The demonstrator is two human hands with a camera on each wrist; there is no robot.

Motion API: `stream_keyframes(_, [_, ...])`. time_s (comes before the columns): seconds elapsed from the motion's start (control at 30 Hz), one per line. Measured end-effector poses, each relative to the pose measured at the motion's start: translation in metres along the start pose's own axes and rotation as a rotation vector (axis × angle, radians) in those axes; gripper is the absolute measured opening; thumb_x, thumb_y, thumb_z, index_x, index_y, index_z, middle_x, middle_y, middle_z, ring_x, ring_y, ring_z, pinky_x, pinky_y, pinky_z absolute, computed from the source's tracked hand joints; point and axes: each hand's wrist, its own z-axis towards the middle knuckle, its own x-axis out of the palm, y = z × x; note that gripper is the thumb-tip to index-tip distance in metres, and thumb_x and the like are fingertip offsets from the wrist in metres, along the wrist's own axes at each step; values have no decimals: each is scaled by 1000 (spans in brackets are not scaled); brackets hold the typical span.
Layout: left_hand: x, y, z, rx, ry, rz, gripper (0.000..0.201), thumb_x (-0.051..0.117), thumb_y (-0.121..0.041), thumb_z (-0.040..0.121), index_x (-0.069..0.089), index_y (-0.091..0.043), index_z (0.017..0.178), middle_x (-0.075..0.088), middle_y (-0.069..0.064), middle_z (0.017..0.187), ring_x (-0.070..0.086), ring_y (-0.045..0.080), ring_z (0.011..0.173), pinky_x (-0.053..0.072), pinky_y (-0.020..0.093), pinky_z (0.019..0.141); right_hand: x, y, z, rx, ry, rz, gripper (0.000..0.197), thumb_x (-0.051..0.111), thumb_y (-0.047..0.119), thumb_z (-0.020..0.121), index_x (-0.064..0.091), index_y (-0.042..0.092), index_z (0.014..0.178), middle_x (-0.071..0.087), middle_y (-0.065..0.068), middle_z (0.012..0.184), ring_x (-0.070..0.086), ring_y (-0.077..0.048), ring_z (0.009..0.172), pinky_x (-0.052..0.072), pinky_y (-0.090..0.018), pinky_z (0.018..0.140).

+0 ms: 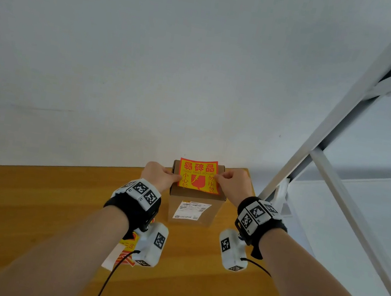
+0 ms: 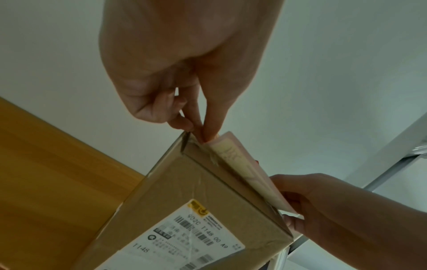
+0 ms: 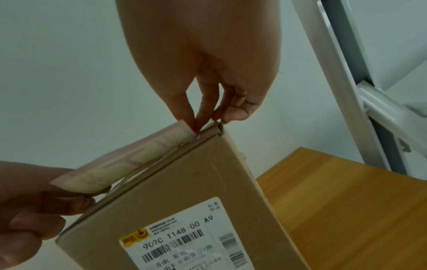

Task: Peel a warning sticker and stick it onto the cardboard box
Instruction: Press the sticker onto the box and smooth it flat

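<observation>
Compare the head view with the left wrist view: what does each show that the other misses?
Head only: the sticker's printed red-and-yellow face, held over the box top by the left hand and right hand, plus a sheet of stickers on the table under the left forearm.

Left wrist only: the sticker's pale underside, its near edge at the box's top edge and the rest lifted off the top.

Both: the box, its shipping label, both hands pinching the sticker, and the table.
</observation>
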Motion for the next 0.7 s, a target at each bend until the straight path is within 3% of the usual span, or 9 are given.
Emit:
stream_keyframes(0.1, [2,2,2,-4,0,-4,30,73,-27,79,75,-3,96,73,15,105,55,16,80,41,24,72,0,1,1,-4,-2,-6,26,60,21,89,66,9,66,57,-1,59,48,-9,53,36,-19,50])
stream_keyframes(0.3, [2,0,5,9,8,23,29,72,-28,80,75,-2,94,69,10,91,56,17,78,41,25,70,1,1,1,15,-16,-45,29,60,20,88,59,16,59,53,4,57,46,-5,54,32,-18,48])
stream_keyframes(0.4, [3,-2,8,15,19,38,21,71,-28,80,73,-8,73,63,3,76,57,15,67,42,23,60,1,2,1,21,-17,-51,29,59,18,88,59,15,59,53,4,56,46,-6,53,33,-18,47])
stream_keyframes(0.5, [5,-1,9,7,18,48,32,72,-27,79,56,-18,52,54,-4,59,49,7,53,37,18,48,1,2,2,29,-18,-48,32,59,18,87,56,17,55,52,4,56,46,-6,52,33,-18,47])
stream_keyframes(0.7, [6,-1,11,37,26,96,25,72,-28,77,64,-12,60,57,1,57,51,11,50,37,20,46,2,2,3,53,-31,-72,29,62,19,85,57,18,56,54,3,58,48,-8,54,35,-19,47])
